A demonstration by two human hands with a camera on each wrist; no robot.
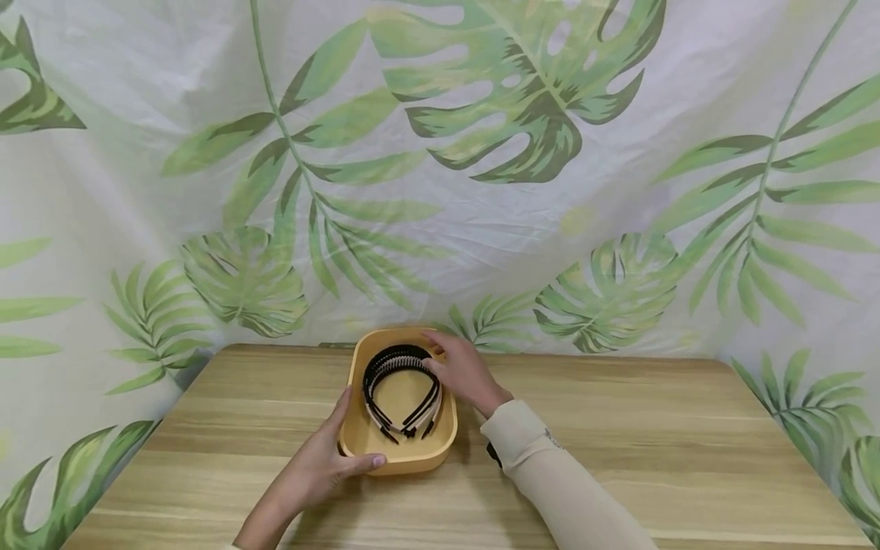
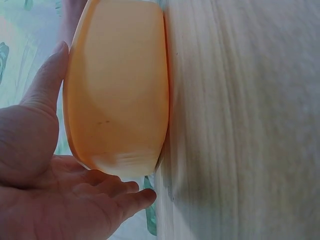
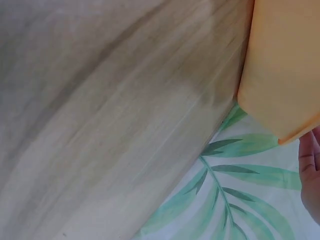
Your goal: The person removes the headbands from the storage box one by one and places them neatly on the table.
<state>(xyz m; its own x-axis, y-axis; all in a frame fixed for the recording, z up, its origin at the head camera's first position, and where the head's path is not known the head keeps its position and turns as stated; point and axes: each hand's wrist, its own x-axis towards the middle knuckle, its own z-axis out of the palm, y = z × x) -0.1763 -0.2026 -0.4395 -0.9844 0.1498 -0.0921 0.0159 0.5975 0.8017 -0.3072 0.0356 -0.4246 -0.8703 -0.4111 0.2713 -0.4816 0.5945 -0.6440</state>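
A yellow rounded box (image 1: pixel 412 464) stands on the wooden table near its back edge. Inside lie several headbands (image 1: pixel 402 351), black and pale pink, nested together, with a small dark bow at the front. My left hand (image 1: pixel 312 466) spans the front left corner from outside, thumb on the front rim, fingers along the left wall. In the left wrist view these fingers (image 2: pixel 125 197) look nearly straight beside the yellow wall. Over the far right corner is my right hand (image 1: pixel 467 370), fingers extended at the rim, thumb close to the headbands. Whether that thumb touches them is unclear.
The wood-grain table (image 1: pixel 619 443) reaches out on both sides of the box. Behind it hangs a pale cloth (image 1: pixel 495 252) printed with green leaves, close to the table's back edge.
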